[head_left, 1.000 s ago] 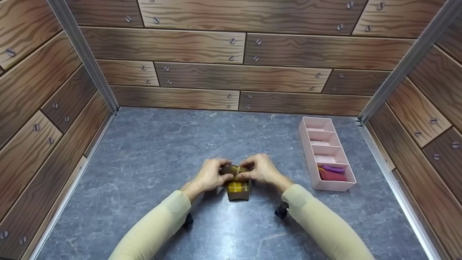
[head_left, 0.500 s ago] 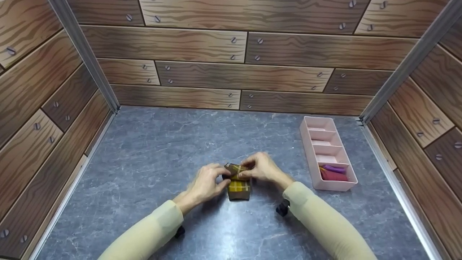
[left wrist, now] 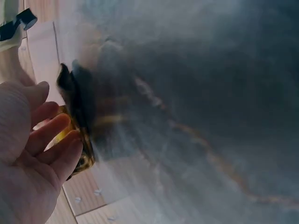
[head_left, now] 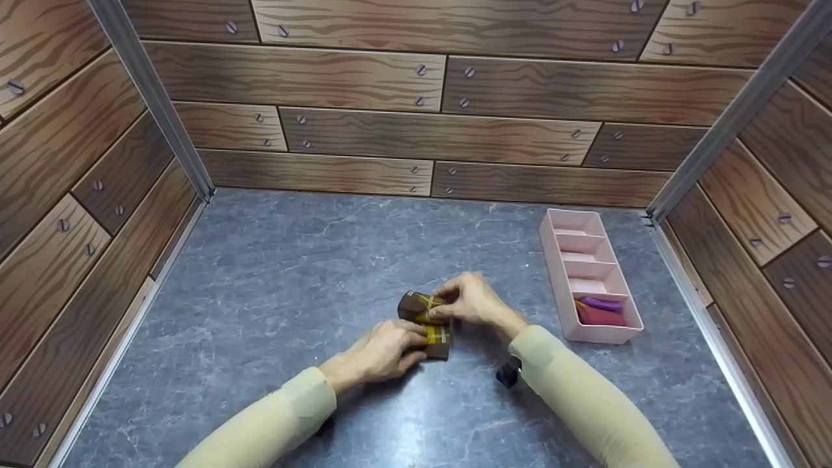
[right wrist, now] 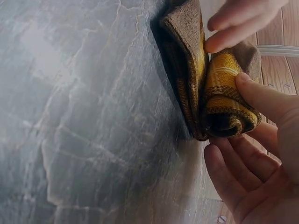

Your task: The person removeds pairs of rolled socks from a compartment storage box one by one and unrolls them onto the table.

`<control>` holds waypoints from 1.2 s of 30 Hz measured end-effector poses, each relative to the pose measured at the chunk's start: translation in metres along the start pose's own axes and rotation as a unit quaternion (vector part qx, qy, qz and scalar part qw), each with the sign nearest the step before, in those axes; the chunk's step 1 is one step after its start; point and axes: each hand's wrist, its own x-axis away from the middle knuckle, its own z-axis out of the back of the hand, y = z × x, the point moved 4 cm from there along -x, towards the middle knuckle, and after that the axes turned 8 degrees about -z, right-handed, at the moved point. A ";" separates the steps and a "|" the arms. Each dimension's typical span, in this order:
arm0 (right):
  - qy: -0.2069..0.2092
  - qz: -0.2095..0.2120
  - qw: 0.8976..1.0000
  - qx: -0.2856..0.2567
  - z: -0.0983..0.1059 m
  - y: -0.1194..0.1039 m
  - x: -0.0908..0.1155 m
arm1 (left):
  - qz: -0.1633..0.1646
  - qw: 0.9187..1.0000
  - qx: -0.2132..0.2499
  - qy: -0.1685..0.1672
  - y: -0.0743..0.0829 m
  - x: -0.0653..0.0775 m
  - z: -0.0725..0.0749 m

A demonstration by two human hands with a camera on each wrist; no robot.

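Observation:
A brown and yellow plaid sock lies on the tabletop, its far part rolled up and its near part flat. In the right wrist view the coiled end of the roll shows, with ribbed knit layers. My right hand pinches the right end of the roll, thumb on top and fingers behind it. Over the flat near part, my left hand extends its fingers from the left and covers some of it. Those fingers are slightly bent and spread beside the sock in the left wrist view.
A pale pink box with several compartments stands to the right. Its nearest compartment holds a dark red cloth roll and a purple one. Wood-patterned walls enclose the grey marbled tabletop.
My left hand has let go of the roll's left end and moved nearer, down onto the flat part. The roll's left end is now uncovered. My right hand keeps its pinch.

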 end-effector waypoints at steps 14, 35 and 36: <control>-0.046 -0.012 0.999 -0.023 0.001 -0.001 -0.009 | -0.047 0.998 -0.041 -0.003 0.003 -0.001 -0.014; 0.007 0.040 0.996 -0.080 -0.001 0.004 -0.015 | -0.038 0.995 -0.077 -0.043 0.006 -0.005 -0.013; 0.016 0.055 0.995 -0.082 0.000 0.003 -0.015 | -0.036 0.995 -0.078 -0.044 0.006 -0.005 -0.013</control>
